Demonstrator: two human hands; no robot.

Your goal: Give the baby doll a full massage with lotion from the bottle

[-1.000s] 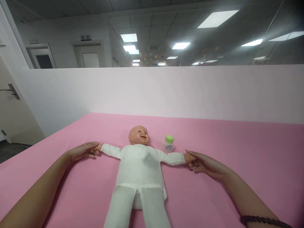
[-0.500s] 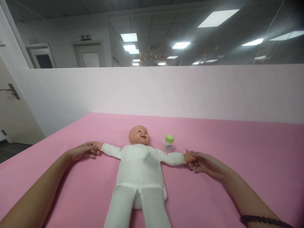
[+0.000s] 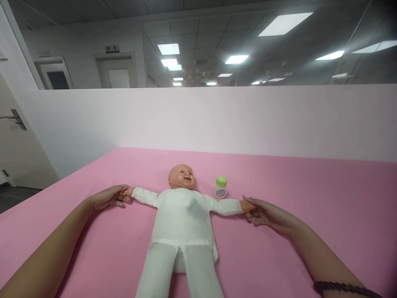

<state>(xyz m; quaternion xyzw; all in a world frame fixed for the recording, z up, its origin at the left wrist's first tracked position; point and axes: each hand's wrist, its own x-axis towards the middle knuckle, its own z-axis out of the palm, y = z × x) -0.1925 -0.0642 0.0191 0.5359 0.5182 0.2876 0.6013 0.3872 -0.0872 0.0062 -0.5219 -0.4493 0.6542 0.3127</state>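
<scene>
A baby doll point(image 3: 181, 219) in white clothes lies on its back on the pink surface point(image 3: 310, 194), arms stretched out to both sides. My left hand point(image 3: 108, 197) is closed around the doll's hand on the left side. On the other side my right hand point(image 3: 268, 215) grips the doll's other hand, fingers wrapped round it. A small white bottle with a green cap point(image 3: 220, 187) stands just beyond the doll's right-side arm, near its head.
A low white partition wall point(image 3: 217, 120) runs along the far edge of the pink surface. A door with a handle point(image 3: 14, 118) is at the far left. A dark bracelet point(image 3: 341, 287) circles my right wrist.
</scene>
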